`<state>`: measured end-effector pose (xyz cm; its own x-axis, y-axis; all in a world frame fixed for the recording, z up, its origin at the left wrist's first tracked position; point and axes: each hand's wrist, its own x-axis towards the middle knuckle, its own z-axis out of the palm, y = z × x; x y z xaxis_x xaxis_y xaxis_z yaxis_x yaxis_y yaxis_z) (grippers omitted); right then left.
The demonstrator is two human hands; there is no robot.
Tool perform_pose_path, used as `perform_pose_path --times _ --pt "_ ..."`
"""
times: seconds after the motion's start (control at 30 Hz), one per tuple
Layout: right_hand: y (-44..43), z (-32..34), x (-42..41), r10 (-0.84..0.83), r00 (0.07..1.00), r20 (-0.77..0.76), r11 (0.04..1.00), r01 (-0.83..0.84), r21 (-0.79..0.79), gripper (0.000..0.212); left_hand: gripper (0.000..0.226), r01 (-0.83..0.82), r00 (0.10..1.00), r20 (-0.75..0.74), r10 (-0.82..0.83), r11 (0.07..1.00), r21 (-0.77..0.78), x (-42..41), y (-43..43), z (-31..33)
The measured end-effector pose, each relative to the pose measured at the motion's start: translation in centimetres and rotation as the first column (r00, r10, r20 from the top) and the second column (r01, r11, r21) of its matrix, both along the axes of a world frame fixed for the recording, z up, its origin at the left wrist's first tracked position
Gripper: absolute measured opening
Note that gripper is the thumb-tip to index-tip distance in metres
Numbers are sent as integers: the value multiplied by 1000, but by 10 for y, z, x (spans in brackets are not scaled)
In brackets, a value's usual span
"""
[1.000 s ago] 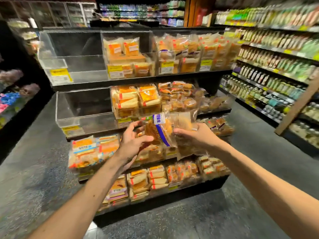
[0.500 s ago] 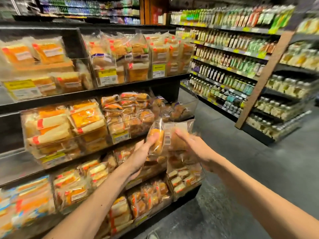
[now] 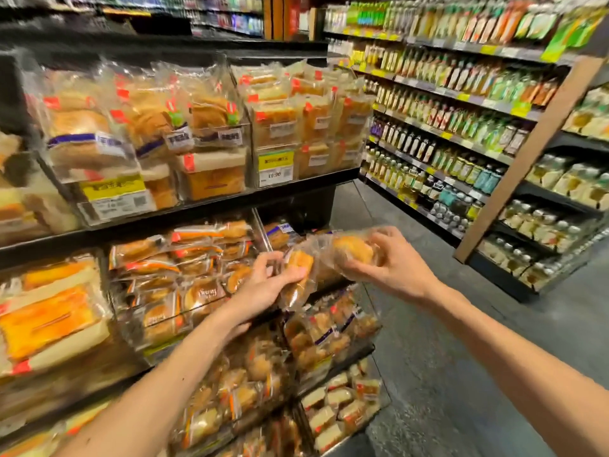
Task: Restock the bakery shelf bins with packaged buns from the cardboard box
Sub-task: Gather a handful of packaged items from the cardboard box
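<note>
We have swung right to the shelf's end, our left hand (image 3: 263, 286) gripping one bun pack (image 3: 299, 270) and our right hand (image 3: 393, 267) a second bun pack (image 3: 351, 250), both just before the middle-shelf bin (image 3: 261, 230), seemingly ready to go in.

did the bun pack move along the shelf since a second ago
Yes: the bun pack went right along the shelf, up to its right-end bin.

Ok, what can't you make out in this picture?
Cardboard box: outside the head view's frame.
Shelf label print: motion blur, unreadable.
Bun packs: exact count, hidden by blurred wrap, left hand and right hand.
Bin behind them: fill level covered by the packs.
</note>
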<state>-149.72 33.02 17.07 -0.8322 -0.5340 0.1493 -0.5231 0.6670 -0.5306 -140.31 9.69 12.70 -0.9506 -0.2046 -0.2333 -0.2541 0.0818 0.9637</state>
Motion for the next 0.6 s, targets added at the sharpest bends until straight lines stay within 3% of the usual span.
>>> perform_pose_path --times 0.17,0.27,0.4,0.6 --pt "7 -7 -91 49 991 -126 992 -34 119 84 76 -93 992 -108 63 950 -299 -75 -7 -8" --pt "4 -22 -151 132 983 -131 981 -111 156 78 85 -80 991 -133 1 802 -592 -117 -7 -12" --pt "-7 -37 -219 259 962 -86 964 -253 75 37 82 47 999 43 -22 599 -799 -161 -13 -30" --pt "-24 -50 -269 396 910 127 918 -396 -23 36 88 335 932 361 39 292 -896 -187 -3 -49"
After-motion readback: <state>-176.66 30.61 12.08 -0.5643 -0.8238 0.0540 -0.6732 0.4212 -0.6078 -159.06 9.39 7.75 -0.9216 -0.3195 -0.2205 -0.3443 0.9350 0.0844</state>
